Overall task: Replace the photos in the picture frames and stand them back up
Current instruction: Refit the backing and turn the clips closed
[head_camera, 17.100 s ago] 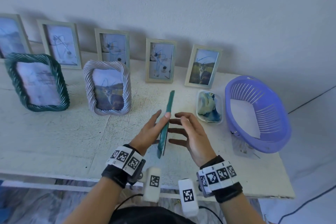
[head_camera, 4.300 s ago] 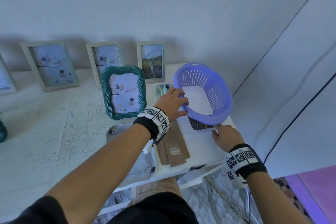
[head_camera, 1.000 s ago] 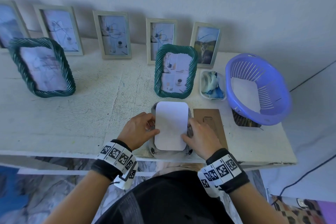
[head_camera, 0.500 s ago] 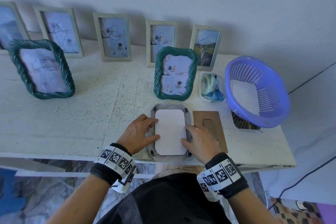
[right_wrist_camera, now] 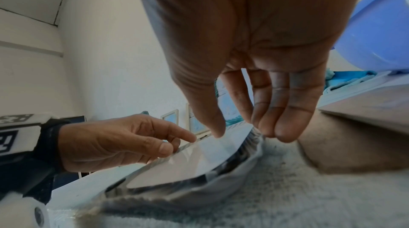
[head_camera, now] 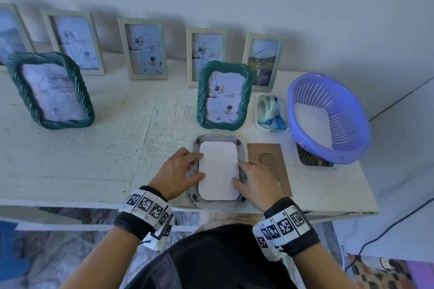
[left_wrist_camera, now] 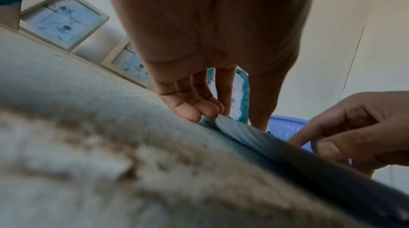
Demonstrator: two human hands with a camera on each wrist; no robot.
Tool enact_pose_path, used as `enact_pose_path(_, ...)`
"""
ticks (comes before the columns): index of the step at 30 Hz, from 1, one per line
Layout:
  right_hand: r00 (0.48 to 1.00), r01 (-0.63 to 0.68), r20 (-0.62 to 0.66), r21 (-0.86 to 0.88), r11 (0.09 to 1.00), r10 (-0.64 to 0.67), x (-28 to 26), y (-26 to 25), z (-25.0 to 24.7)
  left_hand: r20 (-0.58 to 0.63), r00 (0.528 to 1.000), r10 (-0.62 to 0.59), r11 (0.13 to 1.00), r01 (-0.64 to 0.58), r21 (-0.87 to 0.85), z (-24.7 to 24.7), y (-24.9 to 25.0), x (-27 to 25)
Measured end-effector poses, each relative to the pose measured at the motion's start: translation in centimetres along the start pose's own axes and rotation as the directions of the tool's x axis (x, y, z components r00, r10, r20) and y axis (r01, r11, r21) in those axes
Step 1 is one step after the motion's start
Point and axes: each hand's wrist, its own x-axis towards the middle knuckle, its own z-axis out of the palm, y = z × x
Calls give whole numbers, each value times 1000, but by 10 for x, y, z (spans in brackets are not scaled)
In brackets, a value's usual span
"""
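A grey ribbed picture frame point(head_camera: 218, 138) lies face down at the table's front edge. A white photo point(head_camera: 218, 169), blank side up, sits in its opening. My left hand point(head_camera: 196, 164) rests at the left side, with thumb and forefinger tips touching the photo's left edge. My right hand point(head_camera: 239, 172) is at the right side, thumb on the photo's lower right and fingers point(right_wrist_camera: 285, 126) straight on the frame's rim. The frame's brown backing board point(head_camera: 270, 166) lies flat just right of it. In the right wrist view the photo point(right_wrist_camera: 199, 161) lies slightly bowed over the opening.
A green twisted frame point(head_camera: 224, 96) stands right behind the grey one, and another point(head_camera: 50, 90) stands far left. Several cream frames point(head_camera: 143, 49) lean on the wall. A small tray with cloth point(head_camera: 271, 110) and a purple basket point(head_camera: 328, 119) holding white sheets stand at the right.
The photo was held higher over the grey frame a second ago and now lies down inside its opening. Both hands stay at its edges, barely shifted.
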Motion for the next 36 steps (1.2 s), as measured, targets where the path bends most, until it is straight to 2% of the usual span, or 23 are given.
enact_pose_path(5,995,38,-94,-19,999,-40,-13,9,-8,1,1000,11,1000,-11,-2,-2,0,-5)
enact_pose_path(12,997,67,52,-158,985,-59,-38,18,-3,22,1000,-4,999,3,53,1,9,-10)
enact_pose_path(17,995,88,-23,-251,964,-97,-43,13,5,45,999,-31,995,26,99,1,9,-8)
enact_pose_path(23,997,65,-18,-351,934,-77,-43,-1,5,62,997,-35,994,28,109,0,10,-7)
enact_pose_path(28,999,36,-5,-244,969,-39,-41,3,7,78,995,-57,990,46,133,-2,13,-6)
enact_pose_path(32,999,34,-7,-272,962,-38,-40,-1,6,79,994,-71,988,59,142,-2,15,-6)
enact_pose_path(36,999,-37,30,-202,979,44,-34,0,8,79,993,-89,984,75,163,-1,16,-6)
